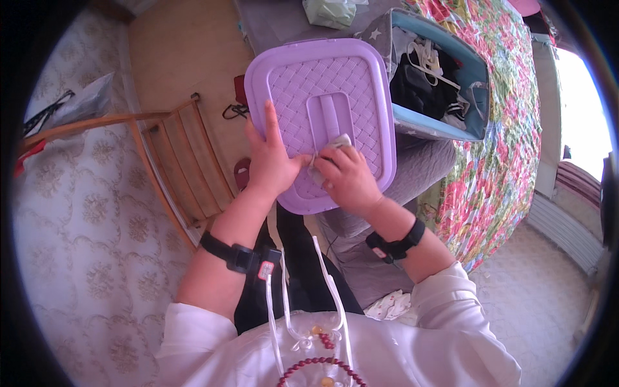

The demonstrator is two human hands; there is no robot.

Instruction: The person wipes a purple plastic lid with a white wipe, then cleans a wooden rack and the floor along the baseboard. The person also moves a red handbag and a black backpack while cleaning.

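Observation:
Before me is a purple plastic storage box lid [290, 101] with a woven pattern and a raised handle [330, 116] in a recess at its middle. My left hand [272, 162] lies spread over the lid's left side, its index finger pointing up along the rim and its thumb reaching toward my other hand. A crumpled pale cloth [342, 141] is bunched under the fingers of my right hand [350, 181], pressed to the lid just below the handle. What the lid rests on is hidden beneath it.
Right of the lid stands a grey, star-printed fabric bin [437, 128] with a blue lining, holding dark and white clothes [423, 82]. Beyond it spreads a floral bedcover [508, 169]. A wooden slatted rack [186, 159] stands at left. A pale green plastic package [331, 13] lies at the top.

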